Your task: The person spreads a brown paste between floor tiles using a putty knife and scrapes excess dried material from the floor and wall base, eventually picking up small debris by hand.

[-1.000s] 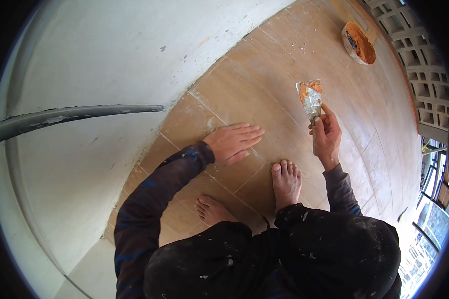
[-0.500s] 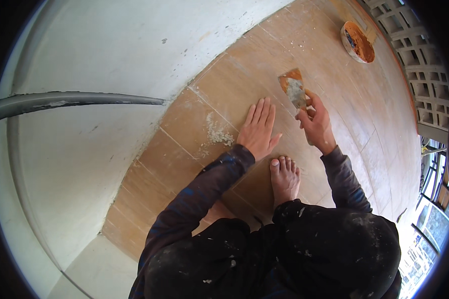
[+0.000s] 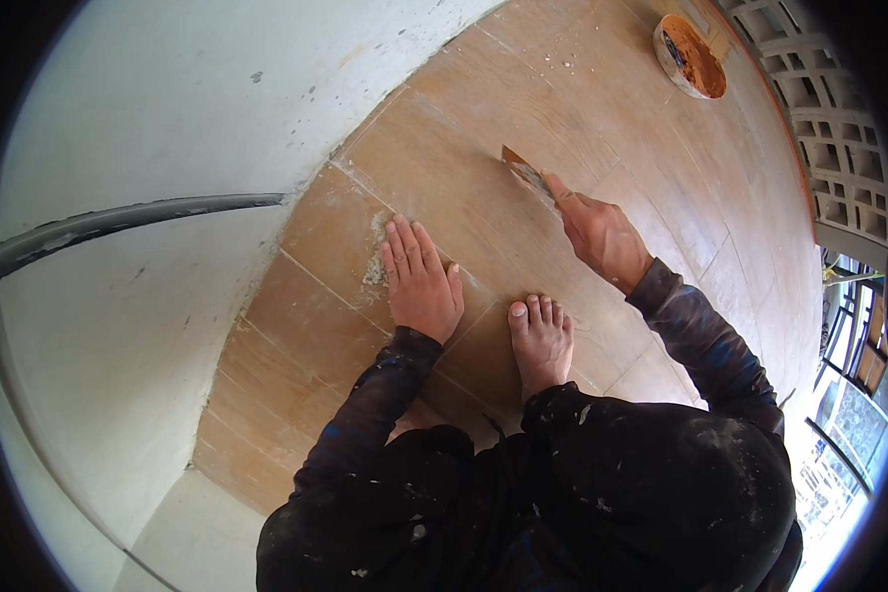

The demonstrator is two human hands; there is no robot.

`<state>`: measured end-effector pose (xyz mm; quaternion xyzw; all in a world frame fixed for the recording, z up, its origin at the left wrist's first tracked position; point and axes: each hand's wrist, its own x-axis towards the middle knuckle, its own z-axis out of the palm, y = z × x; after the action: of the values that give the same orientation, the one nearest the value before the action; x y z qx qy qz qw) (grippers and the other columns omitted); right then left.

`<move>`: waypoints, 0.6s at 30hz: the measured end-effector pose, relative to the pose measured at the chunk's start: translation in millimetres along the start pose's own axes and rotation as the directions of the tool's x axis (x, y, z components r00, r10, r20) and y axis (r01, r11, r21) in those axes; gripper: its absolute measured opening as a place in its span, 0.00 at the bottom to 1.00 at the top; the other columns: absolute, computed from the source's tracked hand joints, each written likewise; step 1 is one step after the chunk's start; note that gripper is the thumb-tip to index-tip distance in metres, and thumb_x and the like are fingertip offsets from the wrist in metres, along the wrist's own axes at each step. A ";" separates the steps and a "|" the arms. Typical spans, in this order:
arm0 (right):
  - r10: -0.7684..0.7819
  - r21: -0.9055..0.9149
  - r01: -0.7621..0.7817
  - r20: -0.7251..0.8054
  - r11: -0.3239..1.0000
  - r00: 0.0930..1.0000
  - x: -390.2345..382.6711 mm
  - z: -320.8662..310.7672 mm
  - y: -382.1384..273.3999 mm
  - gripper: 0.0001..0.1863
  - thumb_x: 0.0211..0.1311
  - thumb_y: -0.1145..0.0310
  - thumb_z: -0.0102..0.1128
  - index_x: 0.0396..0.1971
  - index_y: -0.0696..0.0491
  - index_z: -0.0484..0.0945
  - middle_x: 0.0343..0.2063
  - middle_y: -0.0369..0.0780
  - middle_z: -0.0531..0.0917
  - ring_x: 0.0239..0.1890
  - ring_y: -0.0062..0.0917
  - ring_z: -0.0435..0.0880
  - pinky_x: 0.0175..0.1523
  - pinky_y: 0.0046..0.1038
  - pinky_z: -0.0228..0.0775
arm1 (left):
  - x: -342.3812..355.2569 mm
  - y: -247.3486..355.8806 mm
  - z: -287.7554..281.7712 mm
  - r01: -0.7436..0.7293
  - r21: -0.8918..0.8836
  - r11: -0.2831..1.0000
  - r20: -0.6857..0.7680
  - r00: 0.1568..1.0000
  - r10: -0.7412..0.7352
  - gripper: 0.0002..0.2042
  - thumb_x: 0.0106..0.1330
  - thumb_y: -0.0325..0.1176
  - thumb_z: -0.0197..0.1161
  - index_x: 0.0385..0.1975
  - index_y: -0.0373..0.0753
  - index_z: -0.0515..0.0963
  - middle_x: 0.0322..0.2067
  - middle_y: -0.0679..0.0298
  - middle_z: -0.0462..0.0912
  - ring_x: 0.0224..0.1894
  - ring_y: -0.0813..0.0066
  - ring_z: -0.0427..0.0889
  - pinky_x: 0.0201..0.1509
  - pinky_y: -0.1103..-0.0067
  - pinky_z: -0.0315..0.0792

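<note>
My left hand (image 3: 425, 280) lies flat on the brown wood-look tile floor (image 3: 444, 148), fingers stretched out and pointing away from me. Against its finger side is a small heap of pale crumbs (image 3: 374, 259), partly covered by the hand. In my right hand (image 3: 605, 237) is a putty knife (image 3: 528, 171), gripped at the handle, which the fingers hide. The blade is tilted nearly edge-on to me, its tip low over the floor; whether it touches the tile I cannot tell.
A round tub of orange-brown paste (image 3: 690, 57) stands at the far right. A white wall (image 3: 187, 109) with a grey pipe (image 3: 138, 217) runs along the left. Pierced blocks (image 3: 839, 128) line the right edge. My bare foot (image 3: 542, 340) rests between my hands.
My left hand has slid left up to the crumbs, which are bunched closer together. The putty knife has moved slightly left and turned from face-on to nearly edge-on.
</note>
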<state>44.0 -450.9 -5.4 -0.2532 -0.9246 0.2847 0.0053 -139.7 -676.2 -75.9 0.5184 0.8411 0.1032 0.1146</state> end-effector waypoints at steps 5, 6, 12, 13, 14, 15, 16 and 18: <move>0.049 -0.047 -0.048 0.013 0.998 0.999 -32.9 -1.1 -1.8 0.37 0.63 0.81 0.57 0.75 0.57 0.64 0.32 0.48 0.82 0.31 0.46 0.85 0.38 0.43 0.79 | 22.5 11.2 9.1 -0.082 -0.035 0.996 -0.011 0.997 0.082 0.41 0.73 0.46 0.57 0.75 0.18 0.54 0.78 0.33 0.47 0.83 0.38 0.43 0.85 0.52 0.38; 0.054 -0.054 -0.053 0.015 0.997 0.998 -44.5 -3.6 -1.5 0.37 0.63 0.81 0.57 0.75 0.57 0.64 0.32 0.48 0.82 0.31 0.46 0.85 0.38 0.43 0.79 | 28.5 12.5 10.1 -0.084 -0.043 0.996 -0.012 0.996 0.084 0.41 0.73 0.46 0.57 0.75 0.18 0.54 0.78 0.33 0.47 0.83 0.38 0.43 0.85 0.52 0.38; 0.164 -0.141 -0.152 0.080 0.978 0.983 -114.6 -23.9 2.9 0.39 0.60 0.82 0.58 0.75 0.58 0.64 0.30 0.47 0.81 0.31 0.43 0.84 0.38 0.42 0.79 | 85.5 7.0 8.4 -0.115 0.005 0.993 -0.086 0.990 0.115 0.41 0.74 0.48 0.57 0.76 0.21 0.55 0.79 0.37 0.48 0.83 0.43 0.44 0.85 0.53 0.39; 0.182 -0.161 -0.166 0.091 0.973 0.979 -116.1 -27.4 -2.9 0.37 0.62 0.81 0.57 0.75 0.57 0.64 0.30 0.47 0.82 0.30 0.43 0.85 0.38 0.43 0.78 | 99.7 3.1 7.5 -0.144 0.019 0.989 -0.112 0.983 0.145 0.40 0.74 0.48 0.57 0.76 0.22 0.55 0.79 0.38 0.50 0.83 0.44 0.45 0.85 0.54 0.40; 0.178 -0.163 -0.162 0.092 0.973 0.980 -119.4 -28.2 -4.0 0.37 0.62 0.81 0.57 0.75 0.57 0.64 0.30 0.47 0.82 0.30 0.43 0.85 0.38 0.43 0.78 | 113.0 0.6 7.9 -0.171 0.034 0.985 -0.138 0.975 0.174 0.40 0.74 0.49 0.57 0.76 0.23 0.55 0.79 0.40 0.51 0.83 0.46 0.46 0.85 0.54 0.40; 0.178 -0.113 -0.170 0.064 0.979 0.982 -120.2 -31.4 -3.8 0.36 0.64 0.81 0.56 0.75 0.56 0.64 0.32 0.47 0.84 0.30 0.42 0.85 0.38 0.41 0.78 | 129.1 -1.9 11.1 -0.166 0.035 0.986 -0.152 0.974 0.169 0.40 0.74 0.49 0.57 0.76 0.23 0.55 0.79 0.40 0.51 0.83 0.46 0.46 0.85 0.54 0.40; 0.175 -0.050 -0.172 0.043 0.984 0.984 -121.2 -30.5 -4.4 0.35 0.66 0.80 0.55 0.75 0.55 0.64 0.33 0.47 0.86 0.29 0.41 0.86 0.37 0.40 0.79 | 140.7 -5.1 16.0 -0.240 0.051 0.970 -0.173 0.954 0.245 0.40 0.74 0.49 0.56 0.76 0.25 0.56 0.79 0.42 0.52 0.83 0.48 0.48 0.85 0.55 0.41; 0.299 0.106 -0.296 -0.014 0.949 0.954 -123.5 -39.6 -15.8 0.34 0.68 0.81 0.54 0.75 0.55 0.65 0.36 0.45 0.88 0.28 0.33 0.85 0.37 0.35 0.79 | 144.8 5.5 19.2 -0.404 0.072 0.912 -0.120 0.904 0.410 0.39 0.75 0.51 0.55 0.77 0.28 0.57 0.79 0.45 0.55 0.82 0.51 0.51 0.85 0.57 0.43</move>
<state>150.4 -499.5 52.8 -0.3932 -0.8598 0.3255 -0.0106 -192.4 -543.0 -105.0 0.6768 0.7224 0.1398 0.0228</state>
